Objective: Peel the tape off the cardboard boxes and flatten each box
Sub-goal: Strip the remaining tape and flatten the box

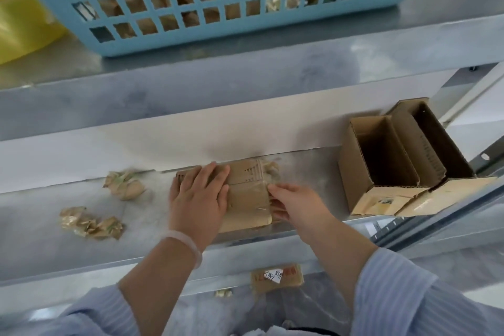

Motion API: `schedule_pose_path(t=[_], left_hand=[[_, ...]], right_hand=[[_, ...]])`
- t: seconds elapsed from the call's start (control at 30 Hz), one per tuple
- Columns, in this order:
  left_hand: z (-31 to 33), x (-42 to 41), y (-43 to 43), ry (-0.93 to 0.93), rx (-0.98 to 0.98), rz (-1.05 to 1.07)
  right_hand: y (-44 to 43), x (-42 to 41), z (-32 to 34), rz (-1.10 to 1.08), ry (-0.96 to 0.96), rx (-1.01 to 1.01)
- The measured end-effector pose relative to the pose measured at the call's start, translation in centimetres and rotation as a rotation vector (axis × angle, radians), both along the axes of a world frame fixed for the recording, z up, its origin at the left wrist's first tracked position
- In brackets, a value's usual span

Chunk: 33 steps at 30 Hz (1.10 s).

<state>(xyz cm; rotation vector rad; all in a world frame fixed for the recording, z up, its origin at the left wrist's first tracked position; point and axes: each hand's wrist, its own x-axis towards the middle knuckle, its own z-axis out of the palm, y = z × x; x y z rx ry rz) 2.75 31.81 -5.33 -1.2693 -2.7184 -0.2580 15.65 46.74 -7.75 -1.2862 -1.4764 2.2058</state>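
A small brown cardboard box (246, 196) lies on the metal shelf (41, 240), with clear tape (263, 194) across its top and right end. My left hand (199, 194) presses flat on the box's left half, fingers straight. At the right edge of the box, the fingertips of my right hand (291, 203) pinch the tape. Two open cardboard boxes (381, 163) stand at the right end of the shelf, flaps out.
Two wads of peeled tape lie on the shelf to the left (124, 184) (91, 224). A blue plastic basket (218, 0) filled with cardboard sits on the upper shelf, beside a yellow bag (19, 22). A flattened piece with a label (276, 277) lies below.
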Motion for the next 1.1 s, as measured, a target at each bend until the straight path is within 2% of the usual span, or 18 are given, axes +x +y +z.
schedule_pose_path(t=[0.17, 0.33, 0.53, 0.63, 0.87, 1.1], left_hand=[[-0.4, -0.2, -0.2, -0.018, -0.175, 0.007], [-1.0, -0.8, -0.1, -0.092, -0.199, 0.026], [-0.9, -1.1, 0.0, -0.116, -0.236, 0.012], [-0.8, -1.1, 0.0, -0.117, -0.241, 0.011], [-0.9, -1.2, 0.2, -0.116, -0.242, 0.021], [-1.0, -1.1, 0.7, -0.147, -0.237, 0.051]], right_hand=[[0.5, 0.1, 0.3, -0.012, 0.063, -0.032], [0.7, 0.7, 1.5, 0.029, 0.106, -0.011], [1.2, 0.9, 2.5, 0.041, 0.146, -0.238], [1.3, 0.8, 2.6, 0.077, 0.111, -0.236], [0.7, 1.8, 1.3, 0.248, -0.056, 0.041], [0.0, 1.6, 0.7, 0.278, -0.190, 0.581]])
